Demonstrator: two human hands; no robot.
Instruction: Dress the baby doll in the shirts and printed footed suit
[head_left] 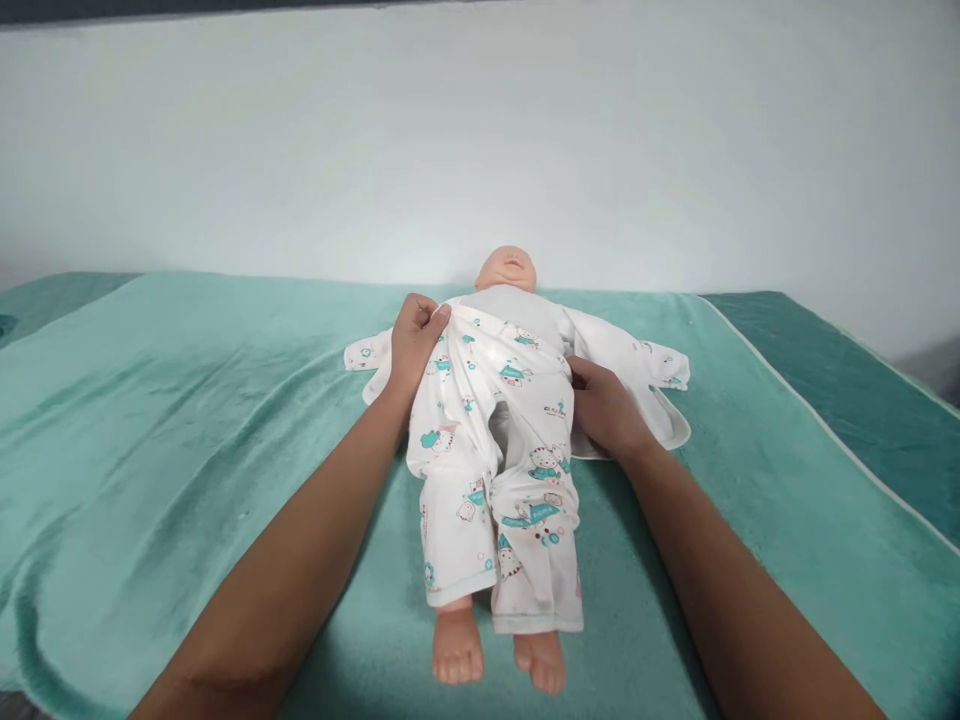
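A baby doll point(507, 268) lies on its back, feet toward me. It wears white printed baby pants point(525, 470), with an opening at the crotch, and a white jacket point(600, 345) spread out to both sides. My left hand point(417, 340) pinches the waistband of the pants at the doll's upper left and holds it up on the torso. At the right side of the waist, my right hand point(604, 405) is closed against the pants' edge; its fingertips are partly hidden by the cloth. Both bare feet point(459, 645) stick out of the pant legs.
A teal plush blanket point(187, 450) lies under the doll, with folds on the left. Darker teal cloth point(847, 390) shows at the far right. Behind the doll's head rises a white wall point(465, 130).
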